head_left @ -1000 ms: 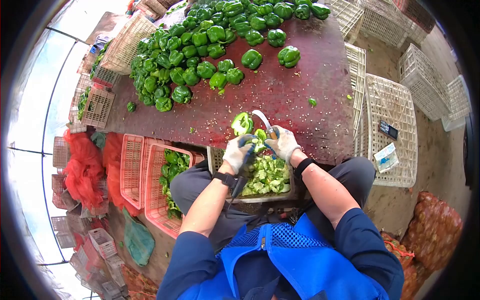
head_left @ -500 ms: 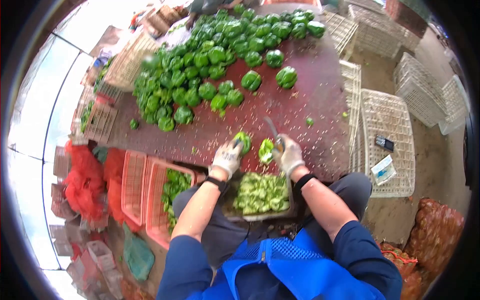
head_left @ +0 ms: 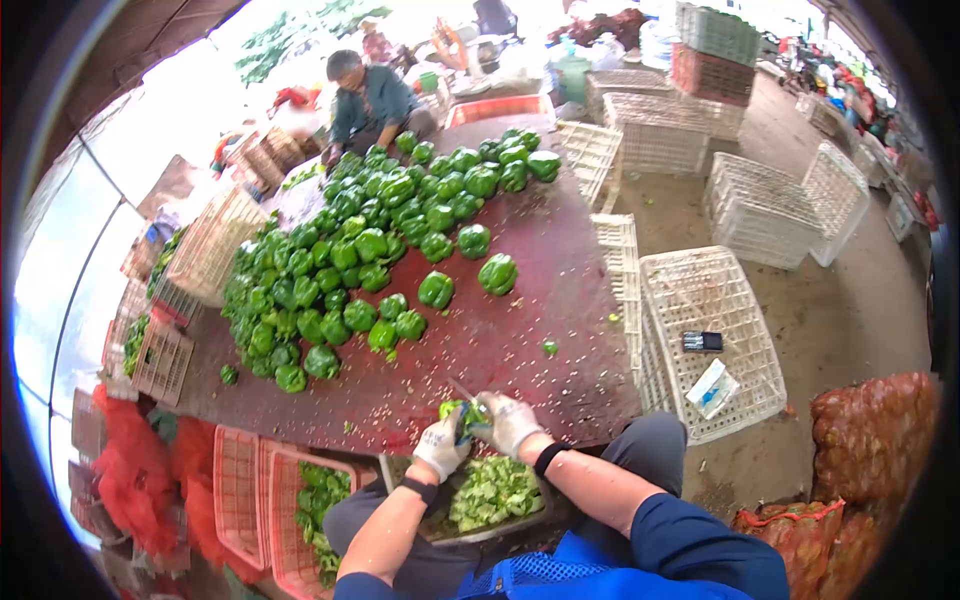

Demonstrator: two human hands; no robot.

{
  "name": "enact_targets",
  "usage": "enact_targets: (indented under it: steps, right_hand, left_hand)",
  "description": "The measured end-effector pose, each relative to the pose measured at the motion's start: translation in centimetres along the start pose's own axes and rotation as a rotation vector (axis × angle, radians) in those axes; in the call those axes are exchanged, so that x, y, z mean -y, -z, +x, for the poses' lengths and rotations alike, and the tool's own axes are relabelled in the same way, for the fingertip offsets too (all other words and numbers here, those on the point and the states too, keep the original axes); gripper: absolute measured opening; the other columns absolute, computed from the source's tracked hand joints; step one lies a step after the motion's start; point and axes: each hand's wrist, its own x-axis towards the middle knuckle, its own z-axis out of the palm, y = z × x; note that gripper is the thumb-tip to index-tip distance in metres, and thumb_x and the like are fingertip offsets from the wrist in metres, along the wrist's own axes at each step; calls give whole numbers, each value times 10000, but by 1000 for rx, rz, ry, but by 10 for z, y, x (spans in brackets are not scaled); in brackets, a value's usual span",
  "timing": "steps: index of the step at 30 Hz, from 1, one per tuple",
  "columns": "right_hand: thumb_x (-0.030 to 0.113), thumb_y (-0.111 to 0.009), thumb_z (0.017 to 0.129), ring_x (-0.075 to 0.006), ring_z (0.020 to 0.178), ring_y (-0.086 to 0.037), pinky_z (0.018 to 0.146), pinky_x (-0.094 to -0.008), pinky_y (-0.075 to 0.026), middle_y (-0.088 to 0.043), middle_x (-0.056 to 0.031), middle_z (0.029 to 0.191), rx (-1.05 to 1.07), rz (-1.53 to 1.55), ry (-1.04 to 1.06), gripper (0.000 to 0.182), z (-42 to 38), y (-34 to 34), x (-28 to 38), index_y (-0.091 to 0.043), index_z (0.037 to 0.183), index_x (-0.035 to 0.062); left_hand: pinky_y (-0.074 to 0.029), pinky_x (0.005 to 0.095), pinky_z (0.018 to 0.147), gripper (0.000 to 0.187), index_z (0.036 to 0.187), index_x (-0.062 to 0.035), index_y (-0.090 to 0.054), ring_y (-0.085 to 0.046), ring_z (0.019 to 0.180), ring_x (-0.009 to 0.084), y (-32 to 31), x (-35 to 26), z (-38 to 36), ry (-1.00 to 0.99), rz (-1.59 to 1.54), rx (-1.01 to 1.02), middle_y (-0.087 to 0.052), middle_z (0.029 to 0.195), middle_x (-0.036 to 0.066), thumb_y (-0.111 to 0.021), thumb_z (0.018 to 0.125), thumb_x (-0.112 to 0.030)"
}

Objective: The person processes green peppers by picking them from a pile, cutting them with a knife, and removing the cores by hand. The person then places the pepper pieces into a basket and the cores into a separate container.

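Observation:
My left hand (head_left: 442, 446), in a white glove, is closed around a green bell pepper (head_left: 450, 409) at the table's near edge. Close against it, my right hand (head_left: 509, 422), gloved too, grips a knife (head_left: 461, 389) whose thin blade shows above the pepper; its handle is hidden in my fingers. The two hands meet at the pepper, so the exact contact of the blade cannot be made out. Below them, between my knees, a tray holds pale green pepper pieces (head_left: 497, 494). A large heap of whole green peppers (head_left: 350, 250) covers the table's far left part.
Small pale bits are scattered over the dark red table (head_left: 540, 330). Pink crates (head_left: 240, 490) stand at left, one with green pieces inside. A white crate (head_left: 715, 300) at right bears a phone (head_left: 702, 342) and a packet (head_left: 712, 388). Another person (head_left: 372, 105) sits beyond the heap.
My view has tilted up, bringing the other person into sight. My right hand with the knife has moved left to my left hand; the hands were apart before, a cut pepper piece beside the right.

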Motion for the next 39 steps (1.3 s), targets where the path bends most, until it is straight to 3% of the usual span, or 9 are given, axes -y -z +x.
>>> enact_targets:
  steps: [4,7,15,23,28,31,32,36,39]
  right_hand:
    - [366,-754,823,-356,1071,-651,925,-446,-517,-674,-169,1158,56,-34,-22,531,0,0,4,-588,1256,106]
    - [366,-737,837,-350,1077,-651,919,-442,-517,-680,-158,1161,74,-15,-30,508,0,1,3,-588,1246,106]
    - [370,-719,845,-346,1052,-662,900,-450,-521,-698,-128,1134,81,18,-94,460,3,-1,2,-583,1235,167]
    - [375,-715,855,-347,1058,-664,912,-463,-516,-696,-139,1136,109,26,-137,447,2,9,10,-590,1230,168]
    - [386,-728,836,-349,1066,-662,909,-455,-521,-693,-140,1155,145,26,-155,506,4,8,8,-575,1268,172]
    - [416,-748,815,-371,1040,-667,893,-463,-530,-702,-156,1110,101,-18,-115,514,2,11,9,-597,1233,158]
    - [401,-769,802,-373,1033,-668,896,-461,-531,-705,-156,1092,61,44,-82,496,-1,12,7,-615,1201,149]
    - [328,-811,751,-381,1002,-675,869,-464,-542,-708,-173,1062,-36,131,-19,478,4,-4,-7,-640,1150,129]
    - [257,-796,779,-354,993,-695,867,-415,-546,-717,-193,1061,4,403,-115,476,12,-20,-32,-645,1193,77]
  left_hand:
    - [-551,474,706,747,1428,6,-426,-677,802,405,-2,1,0,-15,70,19,-688,944,225,-732,779,-198]
    - [-529,480,840,796,1441,4,-411,-656,949,400,-4,-2,-5,-60,181,8,-673,1061,229,-753,762,-227]
    - [-532,475,831,649,1371,-6,-501,-668,903,398,3,11,8,-85,136,92,-683,998,236,-704,776,-167]
    - [-537,427,873,564,1323,-62,-571,-668,1030,387,24,12,29,60,-128,280,-693,1081,221,-754,796,-149]
    - [-546,291,803,539,1286,-57,-642,-641,847,115,35,10,35,181,-453,296,-710,989,4,-723,768,68]
    - [-557,286,754,517,1281,-37,-639,-649,821,117,33,19,35,283,-781,284,-704,967,23,-729,779,51]
    - [-559,282,702,505,1281,-12,-630,-654,802,125,37,18,31,526,-882,300,-702,951,49,-727,788,39]
    - [-546,274,718,489,1294,36,-603,-667,814,142,56,-9,12,510,-975,184,-706,978,87,-719,837,-92]
    - [-524,265,656,442,1259,-31,-658,-618,782,100,52,5,-13,477,-850,358,-676,921,15,-740,830,-96]
